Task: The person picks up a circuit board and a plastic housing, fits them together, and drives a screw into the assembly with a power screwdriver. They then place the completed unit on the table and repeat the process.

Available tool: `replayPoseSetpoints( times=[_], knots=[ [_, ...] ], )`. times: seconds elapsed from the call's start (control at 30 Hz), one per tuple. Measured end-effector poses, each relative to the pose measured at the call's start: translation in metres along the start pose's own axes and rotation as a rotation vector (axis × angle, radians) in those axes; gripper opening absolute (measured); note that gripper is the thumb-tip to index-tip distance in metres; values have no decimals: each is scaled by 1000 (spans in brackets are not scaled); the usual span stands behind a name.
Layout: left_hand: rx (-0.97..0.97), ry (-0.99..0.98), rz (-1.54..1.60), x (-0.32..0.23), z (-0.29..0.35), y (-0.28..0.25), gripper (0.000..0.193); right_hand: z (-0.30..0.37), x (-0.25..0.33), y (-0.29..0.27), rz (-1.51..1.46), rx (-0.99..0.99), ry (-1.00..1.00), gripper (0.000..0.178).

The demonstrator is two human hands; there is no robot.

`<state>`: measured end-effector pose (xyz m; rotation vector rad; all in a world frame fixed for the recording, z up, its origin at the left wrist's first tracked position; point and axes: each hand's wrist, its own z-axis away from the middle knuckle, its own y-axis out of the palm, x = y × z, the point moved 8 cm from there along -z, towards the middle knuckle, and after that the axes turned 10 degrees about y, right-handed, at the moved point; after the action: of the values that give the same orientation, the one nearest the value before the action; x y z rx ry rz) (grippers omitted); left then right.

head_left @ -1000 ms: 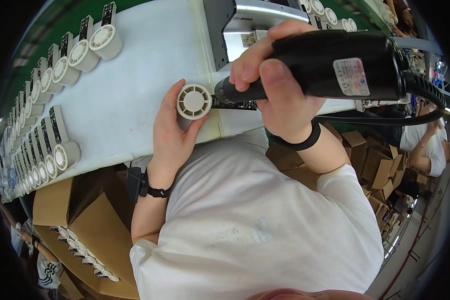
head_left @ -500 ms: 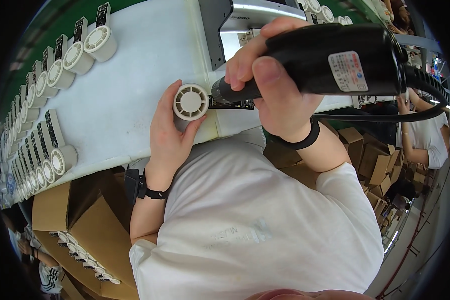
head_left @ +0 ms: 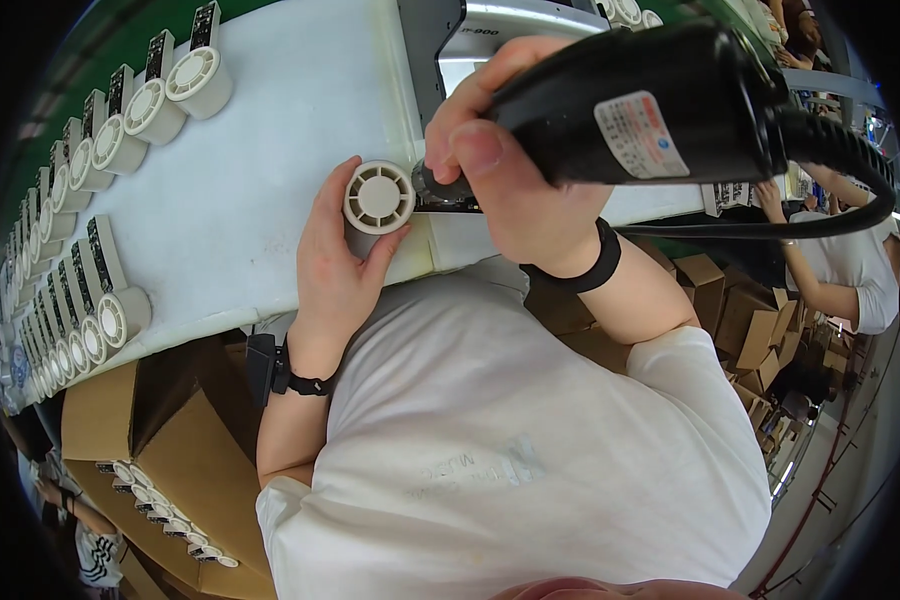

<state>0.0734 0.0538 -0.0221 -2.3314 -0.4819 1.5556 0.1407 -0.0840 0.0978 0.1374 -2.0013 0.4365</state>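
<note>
My left hand (head_left: 332, 262) is curled around a round white plastic part (head_left: 379, 197) with a spoked, vented top, thumb on one side and fingers on the other. From its right side a dark circuit board (head_left: 464, 208) sticks out, mostly covered by my other hand. My right hand (head_left: 525, 195) grips a black corded electric screwdriver (head_left: 560, 110), tilted, with its nose low over the board, close beside the white part's rim. The tool's tip is hidden.
Rows of similar white parts with boards (head_left: 152, 112) stand along the left of the pale tabletop (head_left: 270, 110). A grey metal machine (head_left: 515, 30) is at the back. Below the table edge, an open carton (head_left: 195, 465) holds more parts. Another person (head_left: 840, 265) works at far right.
My right hand and the electric screwdriver have moved left, bringing the nose nearer to the white part. My left hand and the part have barely shifted.
</note>
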Motion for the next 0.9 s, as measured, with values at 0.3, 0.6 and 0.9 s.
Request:
replayPoseSetpoints(
  times=[0.3,0.6,0.9],
  knots=[
    [-16,57,-18,-7,-6,-2,68,-3,1,-36,-415,-174,84,26],
    [-14,22,25,-1,0,2,67,-14,9,-97,-234,-592,107,33],
    [-19,35,11,-1,1,1,69,-12,-8,-98,-239,-274,142,36]
  ],
)
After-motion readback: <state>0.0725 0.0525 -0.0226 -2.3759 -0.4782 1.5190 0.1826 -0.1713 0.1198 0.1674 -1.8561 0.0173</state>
